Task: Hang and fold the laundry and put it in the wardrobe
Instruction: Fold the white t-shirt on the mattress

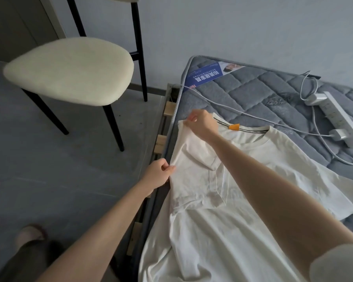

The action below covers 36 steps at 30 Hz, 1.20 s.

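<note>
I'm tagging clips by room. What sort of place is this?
Most likely a bedroom: a bare quilted mattress on a slatted bed frame, with a white T-shirt spread on it for folding.

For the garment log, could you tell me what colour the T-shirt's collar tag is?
The collar tag is orange; the head view shows it best.

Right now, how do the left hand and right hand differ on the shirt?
The left hand pinches the white T-shirt at its folded side edge, at the mattress edge. The right hand pinches the shoulder corner, beside the collar. The left forearm is over the floor, while the right forearm crosses above the shirt. Shared: both pinch the same folded-in flap.
</note>
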Motion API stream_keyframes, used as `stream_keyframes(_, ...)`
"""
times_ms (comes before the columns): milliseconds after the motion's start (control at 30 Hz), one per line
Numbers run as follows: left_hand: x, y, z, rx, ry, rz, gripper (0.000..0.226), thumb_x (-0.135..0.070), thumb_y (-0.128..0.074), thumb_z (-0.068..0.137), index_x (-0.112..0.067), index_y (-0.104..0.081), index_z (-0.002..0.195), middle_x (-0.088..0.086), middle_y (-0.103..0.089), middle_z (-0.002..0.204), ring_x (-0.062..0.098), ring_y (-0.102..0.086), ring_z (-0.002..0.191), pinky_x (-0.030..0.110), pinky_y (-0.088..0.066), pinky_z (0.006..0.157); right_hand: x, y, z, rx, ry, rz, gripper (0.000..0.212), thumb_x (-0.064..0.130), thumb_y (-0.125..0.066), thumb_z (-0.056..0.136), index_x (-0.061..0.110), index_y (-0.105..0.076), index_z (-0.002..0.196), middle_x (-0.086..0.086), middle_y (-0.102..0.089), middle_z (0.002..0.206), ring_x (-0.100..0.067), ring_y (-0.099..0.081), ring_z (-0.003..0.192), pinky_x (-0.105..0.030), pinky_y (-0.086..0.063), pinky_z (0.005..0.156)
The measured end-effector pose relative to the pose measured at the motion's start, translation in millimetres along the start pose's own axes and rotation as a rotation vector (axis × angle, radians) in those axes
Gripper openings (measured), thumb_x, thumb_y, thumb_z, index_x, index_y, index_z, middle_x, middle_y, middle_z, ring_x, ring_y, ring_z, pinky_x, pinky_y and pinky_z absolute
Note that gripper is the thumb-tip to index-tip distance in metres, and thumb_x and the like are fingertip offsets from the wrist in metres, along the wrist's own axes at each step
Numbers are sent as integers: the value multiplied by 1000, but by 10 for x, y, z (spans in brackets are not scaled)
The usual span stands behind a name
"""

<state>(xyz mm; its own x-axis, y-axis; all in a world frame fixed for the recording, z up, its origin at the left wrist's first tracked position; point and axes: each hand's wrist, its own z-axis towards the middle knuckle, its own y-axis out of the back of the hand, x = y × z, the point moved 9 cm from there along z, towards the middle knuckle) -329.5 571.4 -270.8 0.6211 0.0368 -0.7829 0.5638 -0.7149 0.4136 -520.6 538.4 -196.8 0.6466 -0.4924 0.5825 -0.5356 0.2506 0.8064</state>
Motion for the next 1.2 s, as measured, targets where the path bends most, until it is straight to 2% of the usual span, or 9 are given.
stream_keyframes(167,-56,54,-32,-51,-16,-5,27,-33,-52,92,-14,-47,73,12,-60,84,30,-63,87,46,-51,81,-384,-107,-17,16,-188,80,13,25,-61,84,23,-60,71,1,-61,79,-22,-60,84,-33,-46,71)
stream_keyframes(333,17,-61,-151,74,18,27,38,-43,-55,89,-6,-59,84,3,-60,75,18,-60,73,34,-53,75,-196,-77,11,14,-11,22,16,26,-56,88,16,-68,83,-4,-67,88,-23,-60,85,-34,-45,69)
stream_keyframes(433,41,-82,-171,122,-2,66,33,-39,-61,87,-10,-56,74,2,-59,70,16,-60,70,30,-48,68,78,-26,46,-14,125,-49,19,27,-54,92,14,-67,94,-6,-68,97,-24,-58,89,-36,-45,71)
stream_keyframes(667,130,-54,-199,103,42,159,32,-38,-62,86,-14,-47,71,9,-65,80,25,-64,76,34,-51,73,-72,-165,-46,-1,35,-23,25,38,-52,93,18,-66,98,-2,-66,98,-22,-60,91,-37,-47,72)
stream_keyframes(767,-60,24,-243,-88,-70,234,32,-38,-66,81,-15,-43,81,-2,-48,82,16,-48,76,28,-39,68,-226,-103,-86,40,-1,-111,45,59,-49,87,17,-66,92,1,-68,96,-21,-56,95,-40,-49,78)
stream_keyframes(833,-313,43,-331,-255,-215,311,38,-40,-67,78,-14,-42,89,-3,-41,92,15,-40,87,29,-38,76,-366,-113,-160,137,2,-186,55,66,-51,82,14,-65,92,-1,-67,93,-23,-53,96,-40,-46,81)
stream_keyframes(900,-554,-97,-404,-301,-372,510,43,-48,-64,79,-17,-43,101,-4,-32,103,15,-30,95,26,-31,85,-500,-122,-269,217,17,-189,51,62,-57,81,16,-62,101,1,-60,97,-21,-49,98,-38,-43,82)
stream_keyframes(1033,-672,-461,-442,-140,-539,741,54,-59,-61,77,-25,-48,117,0,-35,118,20,-32,107,32,-21,92,-601,39,-376,92,44,-117,17,32,-57,91,19,-65,100,2,-65,98,-21,-59,94,-35,-43,78)
stream_keyframes(1200,-547,-705,-539,111,-649,798,34,-51,-63,80,-29,-55,104,-12,-45,96,12,-41,100,28,-19,85,-531,214,-323,-51,39,-141,21,25,-51,93,16,-68,101,-4,-69,99,-24,-60,91,-28,-34,67)
